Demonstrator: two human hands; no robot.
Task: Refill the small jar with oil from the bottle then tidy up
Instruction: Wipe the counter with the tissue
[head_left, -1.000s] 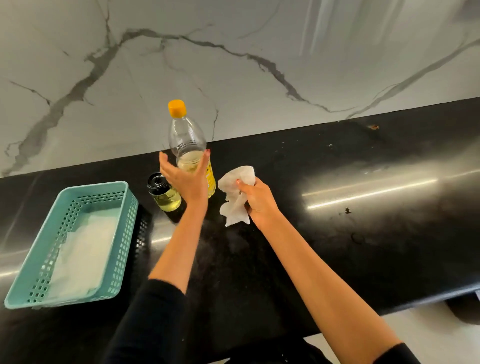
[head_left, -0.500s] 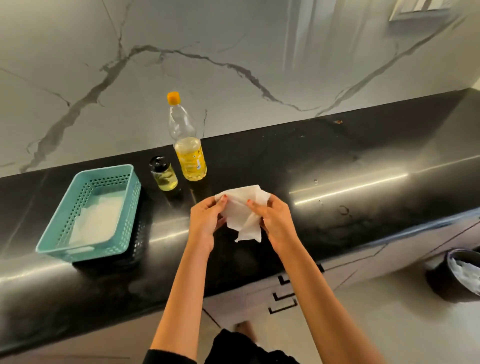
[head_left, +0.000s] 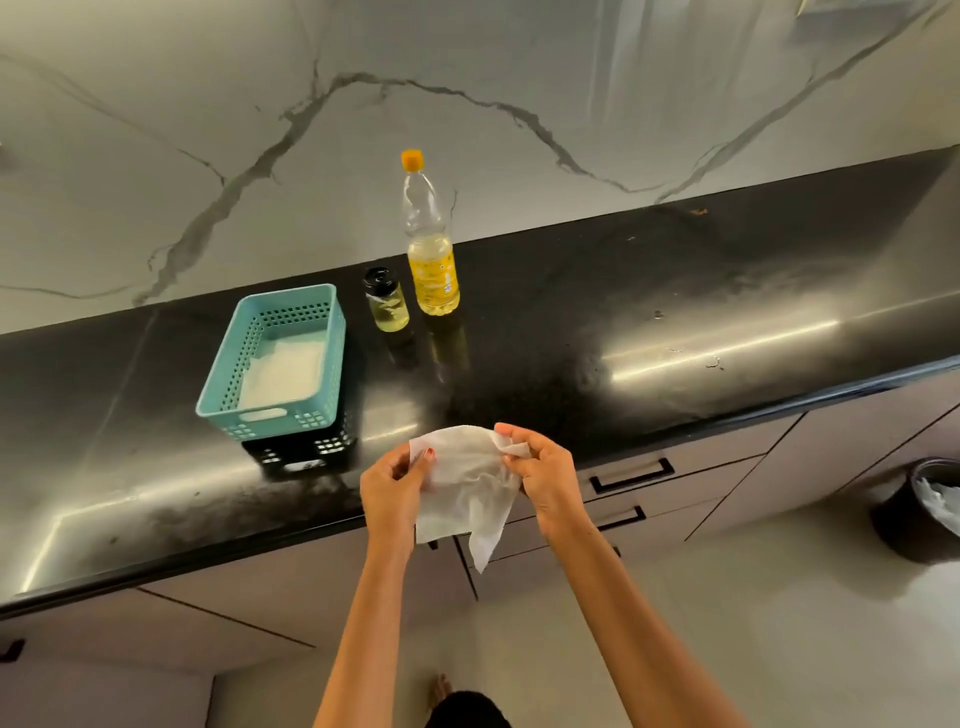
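A clear oil bottle (head_left: 430, 260) with an orange cap stands upright at the back of the black counter (head_left: 649, 312), partly full of yellow oil. Just left of it stands the small jar (head_left: 387, 301), capped in black, with oil inside. A white tissue (head_left: 467, 488) hangs spread over the counter's front edge. My left hand (head_left: 392, 486) pinches its left edge and my right hand (head_left: 540, 467) pinches its upper right corner. Both hands are well in front of the bottle and the jar.
A teal perforated basket (head_left: 228, 374) with white tissues in it sits on the counter left of the jar. Drawers with black handles (head_left: 631, 475) run under the counter. A dark bin (head_left: 914, 514) holding white paper stands on the floor at the right.
My left hand left the bottle and took hold of the tissue. Both hands drew back toward the counter's front edge and spread the tissue out. The view has pulled back.
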